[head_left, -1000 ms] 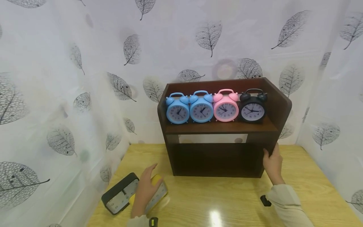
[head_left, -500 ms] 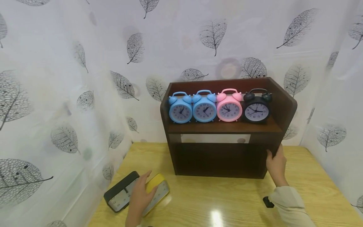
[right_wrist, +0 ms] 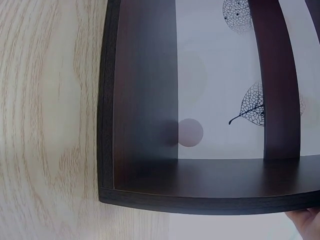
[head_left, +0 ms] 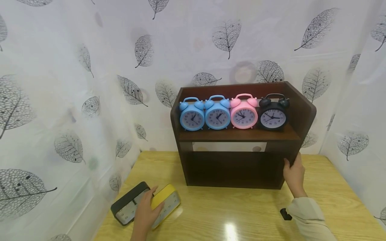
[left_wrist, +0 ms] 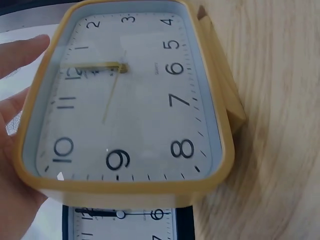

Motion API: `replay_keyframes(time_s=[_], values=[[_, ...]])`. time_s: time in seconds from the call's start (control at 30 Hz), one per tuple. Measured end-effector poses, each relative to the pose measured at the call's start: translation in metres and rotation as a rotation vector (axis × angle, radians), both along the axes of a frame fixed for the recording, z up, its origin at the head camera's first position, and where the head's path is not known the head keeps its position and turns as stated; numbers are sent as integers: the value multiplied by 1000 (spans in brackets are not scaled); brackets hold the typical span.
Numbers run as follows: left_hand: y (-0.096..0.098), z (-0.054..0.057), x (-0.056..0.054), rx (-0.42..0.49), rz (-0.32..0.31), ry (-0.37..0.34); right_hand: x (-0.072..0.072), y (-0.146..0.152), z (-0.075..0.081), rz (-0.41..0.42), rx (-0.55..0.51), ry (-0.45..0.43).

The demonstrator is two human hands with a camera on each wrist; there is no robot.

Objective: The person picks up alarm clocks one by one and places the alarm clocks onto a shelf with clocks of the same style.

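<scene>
In the head view my left hand is at the yellow-framed clock, its fingers loosely spread near the frame. The left wrist view shows the clock's white face turned sideways, with fingers along its edge and part of the hand hidden behind it. Beside it lies a black-framed clock, partly covered by the hand. My right hand grips the right side panel of a dark brown two-tier shelf. In the right wrist view only a little of that hand shows past the panel.
On the upper shelf stand two blue twin-bell alarm clocks, a pink one and a black one. The shelf stands on a wood-grain table before a leaf-patterned curtain. A small black object is by the right sleeve.
My left hand has lowered and drawn back slightly toward me over the yellow clock. The view has shifted a little. My right hand keeps its hold on the shelf.
</scene>
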State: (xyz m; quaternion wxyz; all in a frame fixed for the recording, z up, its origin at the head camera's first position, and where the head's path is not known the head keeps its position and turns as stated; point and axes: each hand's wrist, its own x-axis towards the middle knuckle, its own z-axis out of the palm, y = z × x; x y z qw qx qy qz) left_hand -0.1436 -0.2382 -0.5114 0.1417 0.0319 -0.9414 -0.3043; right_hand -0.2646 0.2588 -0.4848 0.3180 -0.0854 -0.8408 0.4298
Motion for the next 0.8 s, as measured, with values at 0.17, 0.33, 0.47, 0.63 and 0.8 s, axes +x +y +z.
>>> replay_keyframes(time_s=[0.17, 0.33, 0.47, 0.63, 0.8], values=[[-5, -3, 2, 28, 15, -57, -1, 0, 0, 2, -4, -6], [-10, -10, 3, 71, 23, -85, 0, 1, 0, 8, 7, -17], [-13, -15, 5, 126, 45, -109, 0, 1, 0, 11, 11, -23], [-16, -21, 5, 223, 89, -156, -1, 1, 0, 4, 12, -14], [-19, -29, 8, 300, 118, -127, 0, 0, 1, 5, 3, -23]])
